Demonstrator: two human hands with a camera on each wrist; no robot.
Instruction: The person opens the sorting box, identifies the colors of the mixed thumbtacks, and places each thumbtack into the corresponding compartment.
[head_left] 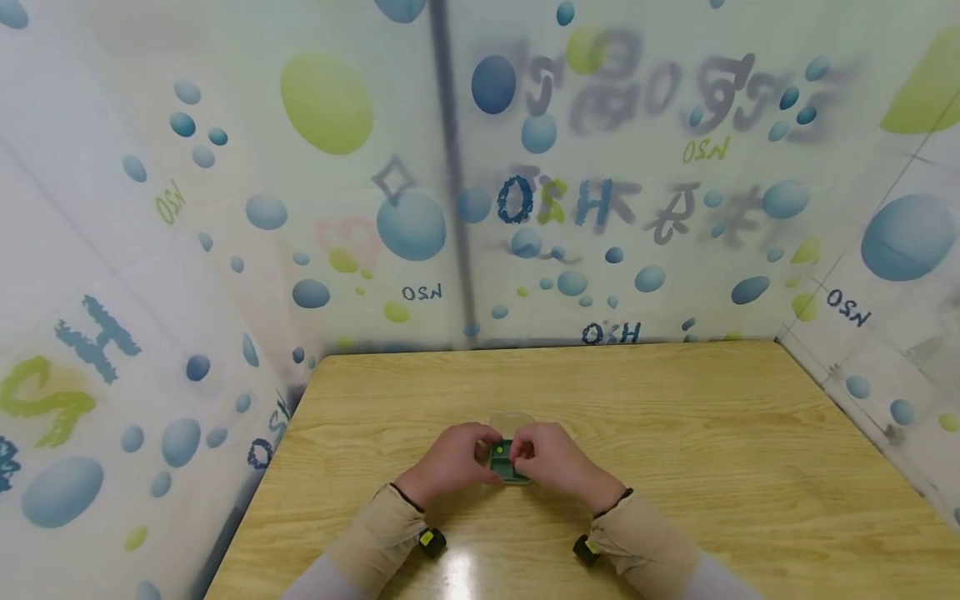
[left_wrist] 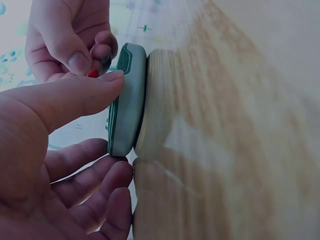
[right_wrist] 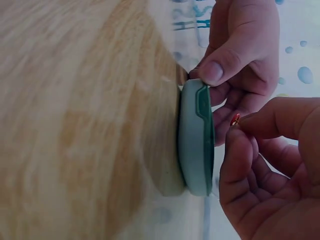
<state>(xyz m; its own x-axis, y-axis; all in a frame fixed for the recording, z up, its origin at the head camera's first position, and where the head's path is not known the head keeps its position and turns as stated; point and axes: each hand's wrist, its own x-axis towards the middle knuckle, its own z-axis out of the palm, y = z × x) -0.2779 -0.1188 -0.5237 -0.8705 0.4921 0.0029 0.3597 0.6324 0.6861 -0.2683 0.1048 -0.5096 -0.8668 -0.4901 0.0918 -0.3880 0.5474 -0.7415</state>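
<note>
On the table is a small green pill box (head_left: 504, 468) with compartments, its translucent lid (head_left: 513, 422) swung back on the far side. A small round yellow-green piece (head_left: 499, 450) lies in a far compartment. The left hand (head_left: 453, 458) holds the box by its side, thumb at the near edge and fingers at the far one. Over the box's right side, the right hand (head_left: 558, 460) pinches a tiny shiny red piece (right_wrist: 235, 119) between thumb and forefinger. In the left wrist view that red piece (left_wrist: 93, 73) is partly hidden by the fingers. Its exact kind is unclear.
The wood-grain table (head_left: 675, 433) stretches around the hands. Patterned curtain walls (head_left: 360, 208) stand behind it and at both sides. Each wrist carries a dark strapped camera (head_left: 432, 542).
</note>
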